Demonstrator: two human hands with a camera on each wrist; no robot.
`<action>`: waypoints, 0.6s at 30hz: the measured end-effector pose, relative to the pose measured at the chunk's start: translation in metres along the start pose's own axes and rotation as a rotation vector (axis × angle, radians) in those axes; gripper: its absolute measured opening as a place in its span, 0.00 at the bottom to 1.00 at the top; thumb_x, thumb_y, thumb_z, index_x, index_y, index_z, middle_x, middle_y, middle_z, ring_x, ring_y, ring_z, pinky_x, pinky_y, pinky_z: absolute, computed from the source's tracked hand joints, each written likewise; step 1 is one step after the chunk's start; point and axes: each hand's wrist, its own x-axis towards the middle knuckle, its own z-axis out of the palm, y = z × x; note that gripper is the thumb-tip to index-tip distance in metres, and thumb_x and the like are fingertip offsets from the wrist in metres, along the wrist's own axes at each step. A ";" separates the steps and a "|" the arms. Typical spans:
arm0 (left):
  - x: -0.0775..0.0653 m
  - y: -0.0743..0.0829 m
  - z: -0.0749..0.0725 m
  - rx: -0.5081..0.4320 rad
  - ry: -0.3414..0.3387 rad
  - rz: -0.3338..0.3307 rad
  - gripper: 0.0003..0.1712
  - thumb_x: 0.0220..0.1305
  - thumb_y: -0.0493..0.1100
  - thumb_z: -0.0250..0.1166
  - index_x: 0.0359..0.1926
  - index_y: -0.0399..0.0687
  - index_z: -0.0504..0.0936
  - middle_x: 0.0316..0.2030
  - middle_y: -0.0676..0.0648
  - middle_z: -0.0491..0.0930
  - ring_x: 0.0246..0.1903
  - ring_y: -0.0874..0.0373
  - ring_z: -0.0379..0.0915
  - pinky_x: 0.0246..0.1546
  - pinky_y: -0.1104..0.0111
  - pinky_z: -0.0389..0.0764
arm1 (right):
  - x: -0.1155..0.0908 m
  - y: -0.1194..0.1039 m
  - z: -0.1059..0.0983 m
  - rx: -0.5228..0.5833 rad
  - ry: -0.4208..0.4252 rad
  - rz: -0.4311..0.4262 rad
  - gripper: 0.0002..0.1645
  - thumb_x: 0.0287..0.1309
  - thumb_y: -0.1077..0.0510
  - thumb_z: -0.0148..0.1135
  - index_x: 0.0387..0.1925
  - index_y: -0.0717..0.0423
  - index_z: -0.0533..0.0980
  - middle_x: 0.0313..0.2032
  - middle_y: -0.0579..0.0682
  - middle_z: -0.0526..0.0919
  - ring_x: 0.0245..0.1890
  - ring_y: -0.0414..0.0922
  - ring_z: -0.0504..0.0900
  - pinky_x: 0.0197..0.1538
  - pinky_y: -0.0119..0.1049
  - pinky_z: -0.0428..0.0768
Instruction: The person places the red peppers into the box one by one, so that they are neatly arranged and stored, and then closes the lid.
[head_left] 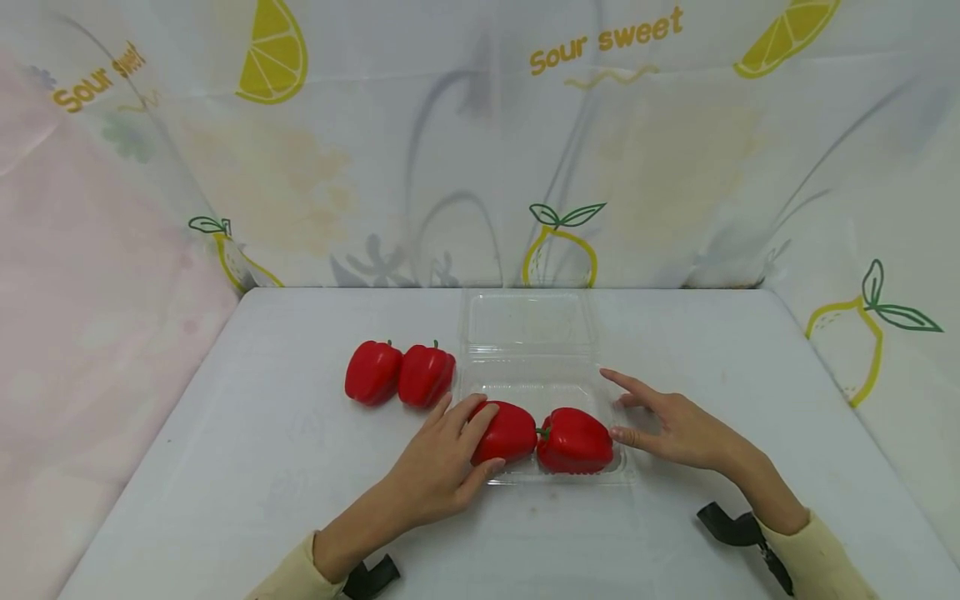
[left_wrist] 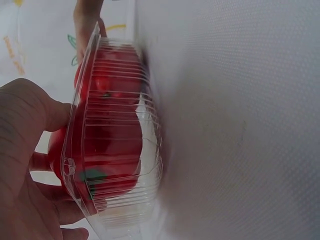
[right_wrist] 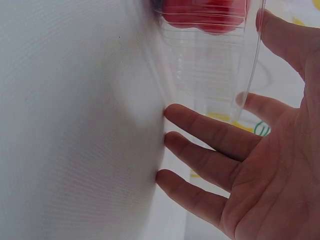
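Two red bell peppers lie end to end in the front half of a clear plastic clamshell box (head_left: 525, 367), whose lid (head_left: 528, 317) is folded back. My left hand (head_left: 442, 467) grips the left bell pepper (head_left: 510, 432) in the box, thumb at the front and fingers over its top and far side. The right bell pepper (head_left: 576, 442) sits beside it, their green stems meeting. At the box's right side my right hand (head_left: 675, 429) has its fingers spread; in the right wrist view the thumb is right at the rim and several fingertips (right_wrist: 172, 112) reach the table.
Two more red bell peppers, a left one (head_left: 372, 372) and a right one (head_left: 426, 377), stand side by side left of the box. The white table (head_left: 262, 467) meets a lemon-print cloth (head_left: 390, 167) at the back. Black wrist mounts (head_left: 731, 525) sit at the sleeves.
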 end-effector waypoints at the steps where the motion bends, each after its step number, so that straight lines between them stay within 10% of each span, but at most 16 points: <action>1: 0.000 0.000 0.000 0.003 0.000 0.002 0.45 0.48 0.54 0.77 0.64 0.41 0.70 0.58 0.40 0.72 0.58 0.47 0.69 0.63 0.46 0.67 | 0.000 0.000 0.000 0.001 0.000 0.001 0.47 0.59 0.38 0.64 0.75 0.38 0.55 0.53 0.53 0.82 0.54 0.56 0.79 0.51 0.66 0.75; 18: -0.001 0.000 0.001 -0.003 -0.087 -0.026 0.42 0.54 0.57 0.72 0.66 0.45 0.69 0.61 0.41 0.72 0.61 0.48 0.68 0.67 0.45 0.60 | 0.000 -0.001 -0.001 0.007 0.000 -0.008 0.47 0.58 0.39 0.65 0.74 0.41 0.57 0.53 0.53 0.81 0.55 0.57 0.78 0.50 0.66 0.76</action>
